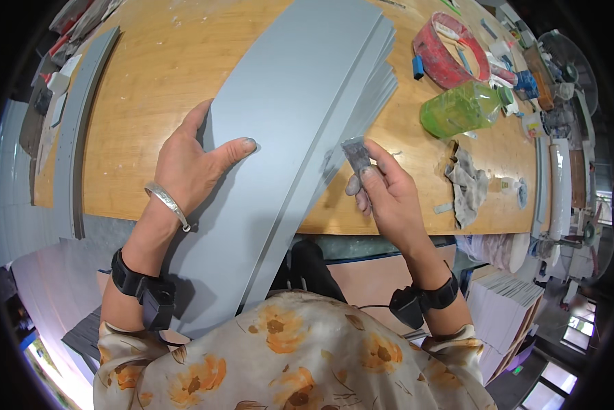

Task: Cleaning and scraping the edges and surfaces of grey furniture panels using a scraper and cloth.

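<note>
A long light-grey panel (273, 130) with a stepped, grooved right edge lies slantwise over the table and reaches back to my body. My left hand (190, 154) grips its left edge, the thumb flat on top and the fingers mostly hidden beneath. Just off the panel's right edge, my right hand (389, 191) pinches a small grey rectangular pad (355, 152), perhaps folded sandpaper, between thumb and fingers. Grey dust coats the right fingertips. Beside the pad, a darker smudged patch (331, 158) shows on the panel's layered side.
On the yellow wooden table (143, 82) stand a red tub (435, 51) with tools and a green liquid bottle (457, 111) lying tilted. A stained rag (467, 188) lies at the right. Another grey strip (81, 130) runs along the left edge. Stacked sheets (501, 304) stand lower right.
</note>
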The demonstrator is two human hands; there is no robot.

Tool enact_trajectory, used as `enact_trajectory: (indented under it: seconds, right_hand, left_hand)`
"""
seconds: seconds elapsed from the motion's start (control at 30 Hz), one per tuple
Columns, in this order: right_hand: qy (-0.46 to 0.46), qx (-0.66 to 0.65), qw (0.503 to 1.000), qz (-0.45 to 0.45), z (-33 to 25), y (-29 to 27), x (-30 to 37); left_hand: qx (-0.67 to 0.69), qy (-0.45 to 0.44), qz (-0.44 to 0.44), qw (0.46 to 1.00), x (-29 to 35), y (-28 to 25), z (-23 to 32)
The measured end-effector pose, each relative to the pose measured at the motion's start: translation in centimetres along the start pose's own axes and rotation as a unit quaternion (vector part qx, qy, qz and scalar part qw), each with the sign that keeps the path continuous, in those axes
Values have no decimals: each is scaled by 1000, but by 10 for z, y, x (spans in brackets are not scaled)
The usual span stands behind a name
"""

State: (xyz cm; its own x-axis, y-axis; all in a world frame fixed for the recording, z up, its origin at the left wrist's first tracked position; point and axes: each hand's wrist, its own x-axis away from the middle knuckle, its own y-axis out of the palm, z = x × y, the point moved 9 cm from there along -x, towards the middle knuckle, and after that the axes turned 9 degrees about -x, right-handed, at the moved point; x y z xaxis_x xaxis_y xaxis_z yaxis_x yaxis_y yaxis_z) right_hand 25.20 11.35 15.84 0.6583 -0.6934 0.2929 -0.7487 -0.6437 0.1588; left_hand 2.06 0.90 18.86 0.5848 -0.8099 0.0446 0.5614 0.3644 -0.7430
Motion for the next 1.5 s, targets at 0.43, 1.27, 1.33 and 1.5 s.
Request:
enact_trajectory:
  seconds: [0.43,1.27,1.33,1.5]
  right_hand:
    - [-8,65,998,3,8,2,-5]
    - [-242,495,834,-16,-54,34,27]
    - [-234,508,829,-30,-55,38,25]
    - [-236,520,820,-46,-50,38,19]
  left_hand:
    - [-3,-4,-11,1000,0,0,-1]
    - [-6,1,8,1000,2,-5,4]
    - [1,-23,0,1000,4,-5,4]
    - [5,-19,-3,1000,3,-3,3]
